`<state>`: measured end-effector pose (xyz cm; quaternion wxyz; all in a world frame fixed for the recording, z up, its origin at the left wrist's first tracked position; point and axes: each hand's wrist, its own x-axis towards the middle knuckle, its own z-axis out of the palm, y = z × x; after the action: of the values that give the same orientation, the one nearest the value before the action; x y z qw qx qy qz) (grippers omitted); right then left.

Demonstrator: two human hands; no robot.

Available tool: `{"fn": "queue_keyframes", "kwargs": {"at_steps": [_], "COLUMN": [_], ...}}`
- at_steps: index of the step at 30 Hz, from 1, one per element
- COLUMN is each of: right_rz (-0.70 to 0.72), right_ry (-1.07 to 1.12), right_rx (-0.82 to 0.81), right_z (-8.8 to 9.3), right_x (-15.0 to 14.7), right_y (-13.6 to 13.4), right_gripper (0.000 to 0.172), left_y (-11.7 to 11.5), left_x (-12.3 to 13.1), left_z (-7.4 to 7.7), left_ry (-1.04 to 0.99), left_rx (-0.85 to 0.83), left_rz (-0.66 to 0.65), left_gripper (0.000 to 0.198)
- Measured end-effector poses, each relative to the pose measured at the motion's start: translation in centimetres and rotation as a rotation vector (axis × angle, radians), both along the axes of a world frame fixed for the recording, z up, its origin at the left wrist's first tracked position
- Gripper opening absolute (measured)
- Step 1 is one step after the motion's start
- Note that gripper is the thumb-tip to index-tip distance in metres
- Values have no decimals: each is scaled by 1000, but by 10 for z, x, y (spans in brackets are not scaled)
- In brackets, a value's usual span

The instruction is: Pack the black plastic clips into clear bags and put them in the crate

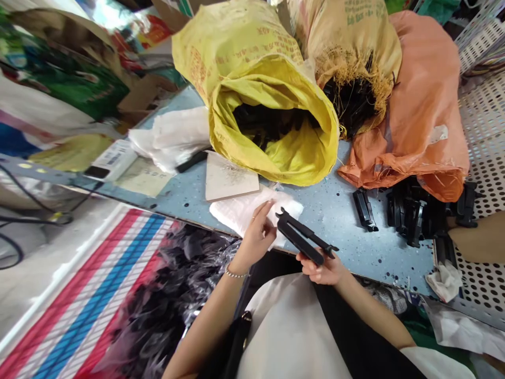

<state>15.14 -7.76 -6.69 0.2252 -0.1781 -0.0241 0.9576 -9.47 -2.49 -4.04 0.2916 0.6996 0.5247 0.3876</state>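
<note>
My right hand [321,267] grips the lower end of a long black plastic part [302,237] that has two parallel bars and small forked ends. The part slants up and left over the table edge. My left hand [258,234] is just left of it, over a stack of thin white sheets [232,213], fingers partly stretched and apart; I cannot tell whether the fingertips touch the sheets. Beyond the stack lies a beige square board [231,178]. A yellow woven sack [272,171] lies with its mouth facing me, dark pieces inside.
More black parts [412,213] are piled at the right, below an orange sack [426,105]. A tan sack [351,42] stands behind. White plastic wrapping [177,131] and a white box [112,160] lie left. Below the table, a striped bag [94,295] holds dark crumpled plastic [173,295].
</note>
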Motion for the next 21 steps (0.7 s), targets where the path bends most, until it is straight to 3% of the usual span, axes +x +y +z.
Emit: {"fn": "queue_keyframes", "kwargs": {"at_steps": [3,6,11,13,17,21], "right_rz": [-15,-46,-157,-215,-468,-535], "right_ry": [31,7,-113,-193,-529,-1019], "right_rx": [-53,-80,-112,-88,140,547], "right_z": [2,4,13,17,21,30], "right_x": [-13,-18,-22,-25,-27,-24], "right_y": [6,10,4,2,8,7], "right_gripper": [50,45,34,27,22,18], "left_y": [-10,-15,-17,-23,-40,-41], "left_x": [5,-4,-3,12,48,70], "left_z": [13,17,0,-6,-9,2], "left_ry": [-20,96,232,266,227,156], "left_rx": [43,82,134,206,367,288], "left_rz": [-64,-25,97,25,-340,-439], "left_gripper": [80,76,81,82,82,77]}}
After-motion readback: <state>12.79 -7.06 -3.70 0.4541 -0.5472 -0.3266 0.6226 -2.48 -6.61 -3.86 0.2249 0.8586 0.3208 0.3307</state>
